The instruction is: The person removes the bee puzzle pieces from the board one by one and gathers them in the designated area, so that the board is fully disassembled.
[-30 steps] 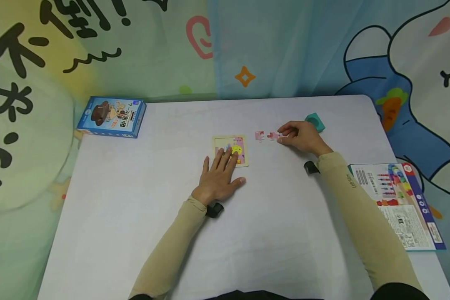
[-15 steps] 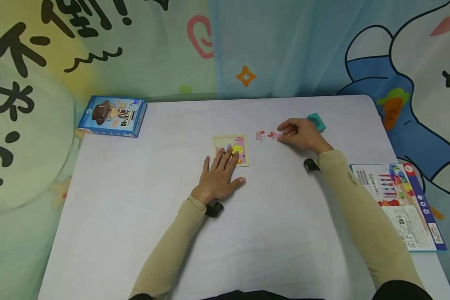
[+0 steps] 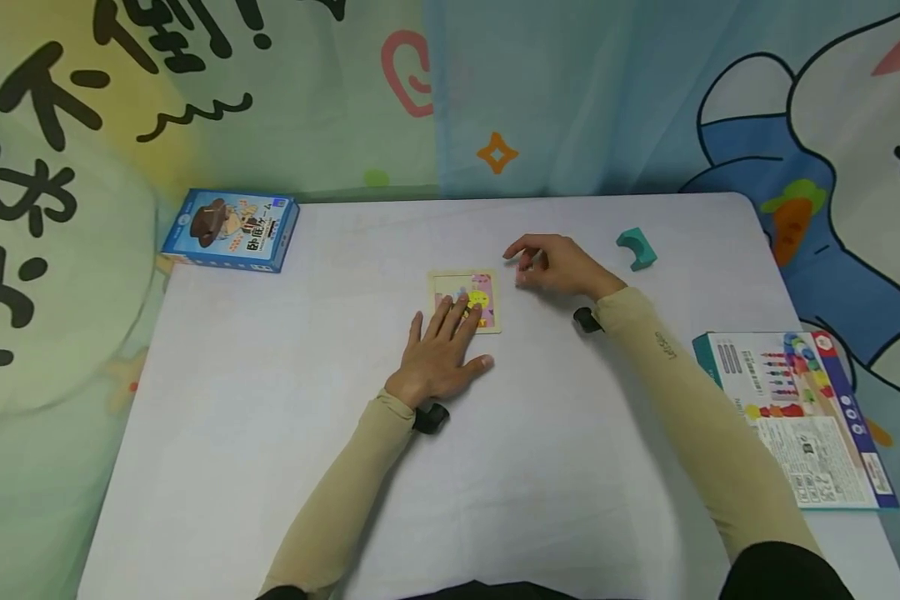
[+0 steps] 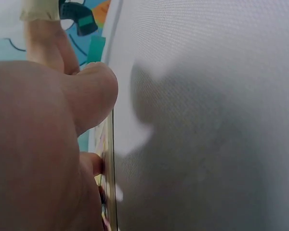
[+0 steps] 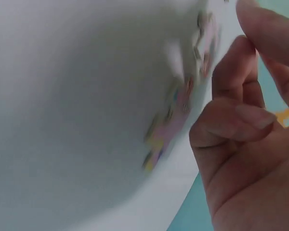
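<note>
A small puzzle tray (image 3: 467, 286) with a pink and yellow picture lies at the middle of the white table (image 3: 270, 400). My left hand (image 3: 441, 350) lies flat and open, its fingertips resting on the tray's near half; the left wrist view shows the thumb (image 4: 89, 96) beside the tray's edge (image 4: 110, 168). My right hand (image 3: 558, 267) hovers just right of the tray with curled fingers (image 5: 231, 120). The loose pink pieces are out of sight under it, and I cannot tell whether it pinches one. The right wrist view shows the tray (image 5: 176, 115) blurred.
A teal arch block (image 3: 637, 248) stands on the table right of my right hand. A blue game box (image 3: 231, 231) sits at the far left corner. A printed box (image 3: 795, 417) lies at the right edge. Patterned curtains hang behind the table.
My right hand has moved left from beside the teal block to just right of the tray, covering the two loose pink pieces. The left hand has not moved.
</note>
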Tool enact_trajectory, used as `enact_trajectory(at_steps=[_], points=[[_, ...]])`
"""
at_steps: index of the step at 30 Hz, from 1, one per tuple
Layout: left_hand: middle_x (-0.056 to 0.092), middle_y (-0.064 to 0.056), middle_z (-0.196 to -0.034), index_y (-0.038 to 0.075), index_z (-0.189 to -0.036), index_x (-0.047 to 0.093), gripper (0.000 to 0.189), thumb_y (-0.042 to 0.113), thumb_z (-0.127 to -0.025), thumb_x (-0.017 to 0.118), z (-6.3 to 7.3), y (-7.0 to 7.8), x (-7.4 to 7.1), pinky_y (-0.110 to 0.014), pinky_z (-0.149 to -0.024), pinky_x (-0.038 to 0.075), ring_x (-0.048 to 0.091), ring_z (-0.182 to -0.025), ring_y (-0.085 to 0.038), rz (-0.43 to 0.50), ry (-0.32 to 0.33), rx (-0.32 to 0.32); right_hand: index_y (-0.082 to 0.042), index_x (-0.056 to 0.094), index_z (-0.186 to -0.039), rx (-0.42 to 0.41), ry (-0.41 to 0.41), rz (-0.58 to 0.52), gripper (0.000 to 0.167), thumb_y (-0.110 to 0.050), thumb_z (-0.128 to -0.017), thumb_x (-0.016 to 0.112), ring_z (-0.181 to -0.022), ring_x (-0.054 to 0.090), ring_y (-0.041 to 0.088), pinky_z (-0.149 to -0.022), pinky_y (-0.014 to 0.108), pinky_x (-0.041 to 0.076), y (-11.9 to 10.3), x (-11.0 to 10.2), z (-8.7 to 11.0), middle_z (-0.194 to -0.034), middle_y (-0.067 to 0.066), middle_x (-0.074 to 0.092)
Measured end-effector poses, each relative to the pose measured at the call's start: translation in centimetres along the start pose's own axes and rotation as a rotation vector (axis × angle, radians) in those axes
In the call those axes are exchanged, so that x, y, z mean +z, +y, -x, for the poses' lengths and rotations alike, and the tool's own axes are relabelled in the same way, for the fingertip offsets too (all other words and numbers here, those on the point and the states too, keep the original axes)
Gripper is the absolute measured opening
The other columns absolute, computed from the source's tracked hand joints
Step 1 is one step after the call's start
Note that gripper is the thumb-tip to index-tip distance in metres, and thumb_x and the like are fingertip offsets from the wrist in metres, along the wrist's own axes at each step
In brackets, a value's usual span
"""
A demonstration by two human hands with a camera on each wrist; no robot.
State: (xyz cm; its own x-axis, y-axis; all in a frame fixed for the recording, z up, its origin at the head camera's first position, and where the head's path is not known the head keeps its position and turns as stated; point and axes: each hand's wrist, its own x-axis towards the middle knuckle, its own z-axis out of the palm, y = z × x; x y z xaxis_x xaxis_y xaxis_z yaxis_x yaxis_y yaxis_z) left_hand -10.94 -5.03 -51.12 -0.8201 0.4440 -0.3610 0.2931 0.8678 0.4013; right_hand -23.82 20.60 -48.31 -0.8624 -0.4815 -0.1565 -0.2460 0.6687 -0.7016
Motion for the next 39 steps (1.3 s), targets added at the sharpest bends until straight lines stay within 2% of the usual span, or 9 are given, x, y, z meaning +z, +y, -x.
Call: enact_trajectory(at_steps=[5, 11, 20, 32, 39], points=[[-0.014, 0.004, -0.18, 0.027, -0.172, -0.001, 0.085, 0.065, -0.108, 0.041, 0.0, 0.0, -0.1, -0.061, -0.131, -0.006, -0.017, -0.166, -0.02, 0.004, -0.002, -0.005, -0.008, 0.07, -0.129, -0.097, -0.08, 0.022, 0.036, -0.003, -0.095, 0.079, -0.081, 0.057, 0.024, -0.078, 0.035, 0.047, -1.1, 1.2, -1.1, -0.106, 0.015, 0.066], [-0.014, 0.005, -0.18, 0.028, -0.173, 0.001, 0.085, 0.065, -0.108, 0.042, 0.0, 0.1, -0.1, -0.061, -0.131, -0.007, -0.017, -0.166, -0.019, 0.009, -0.002, -0.012, -0.008, 0.071, -0.125, -0.141, -0.113, 0.041, 0.031, -0.004, -0.095, 0.079, -0.084, 0.058, 0.026, -0.08, 0.038, 0.048, -2.3, 1.8, -1.8, -0.109, 0.016, 0.066], [-0.011, 0.005, -0.18, 0.027, -0.173, 0.003, 0.084, 0.064, -0.108, 0.042, 0.2, 0.2, -0.4, -0.061, -0.131, -0.005, -0.015, -0.166, -0.02, 0.01, 0.0, -0.012, -0.013, 0.074, -0.125, -0.093, -0.184, 0.1, 0.028, -0.01, -0.098, 0.077, -0.092, 0.058, 0.028, -0.086, 0.043, 0.049, -2.7, 2.1, -2.8, -0.117, 0.016, 0.065], [-0.012, 0.005, -0.18, 0.027, -0.173, 0.002, 0.085, 0.064, -0.108, 0.043, 0.1, 0.1, -0.2, -0.061, -0.131, -0.006, -0.015, -0.166, -0.02, 0.006, 0.003, -0.007, -0.017, 0.074, -0.122, -0.085, -0.224, 0.19, 0.025, -0.013, -0.098, 0.078, -0.094, 0.058, 0.028, -0.088, 0.045, 0.05, -3.4, 1.9, -3.2, -0.117, 0.013, 0.064], [-0.013, 0.005, -0.18, 0.027, -0.173, 0.003, 0.085, 0.064, -0.108, 0.043, 0.1, 0.1, -0.2, -0.062, -0.131, -0.006, -0.015, -0.166, -0.02, 0.015, 0.003, -0.008, -0.021, 0.073, -0.124, -0.078, -0.263, 0.259, 0.026, -0.015, -0.099, 0.077, -0.105, 0.062, 0.03, -0.094, 0.049, 0.052, -4.1, 1.8, -3.3, -0.121, 0.013, 0.063]])
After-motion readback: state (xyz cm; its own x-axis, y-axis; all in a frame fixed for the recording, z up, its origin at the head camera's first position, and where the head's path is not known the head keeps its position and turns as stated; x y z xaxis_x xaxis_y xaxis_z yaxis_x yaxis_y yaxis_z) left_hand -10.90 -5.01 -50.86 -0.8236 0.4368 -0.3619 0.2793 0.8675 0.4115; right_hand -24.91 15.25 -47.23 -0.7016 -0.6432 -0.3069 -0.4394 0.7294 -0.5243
